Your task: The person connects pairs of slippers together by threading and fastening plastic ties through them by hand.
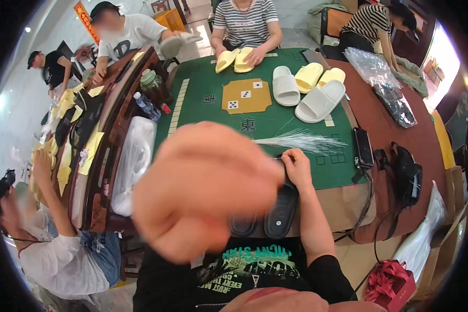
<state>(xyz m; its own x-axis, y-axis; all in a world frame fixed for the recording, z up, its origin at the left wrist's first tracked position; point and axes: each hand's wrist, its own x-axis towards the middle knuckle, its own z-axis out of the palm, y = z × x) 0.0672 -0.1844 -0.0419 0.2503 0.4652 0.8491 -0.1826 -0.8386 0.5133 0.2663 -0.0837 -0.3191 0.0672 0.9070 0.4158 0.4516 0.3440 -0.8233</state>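
My left hand (208, 187) looms large and blurred close to the camera, its fingers curled together. Whatever it may hold cannot be made out. My right hand (298, 165) is closed at the far end of a black slipper (282, 213) lying at the table's near edge. Beside that slipper lies a second black slipper (243, 225), mostly hidden behind my left hand. Just beyond my right hand, a fanned bundle of thin clear plastic strands (307, 141) rests on the green table mat (192, 112).
Grey slippers (322, 101) and yellow slippers (309, 77) sit at the far right. Across the table, a person holds yellow slippers (235, 61). A clear plastic bag (132, 164), bottle (147, 106) and jar (155, 86) stand left; a black device (364, 147) with cable lies right.
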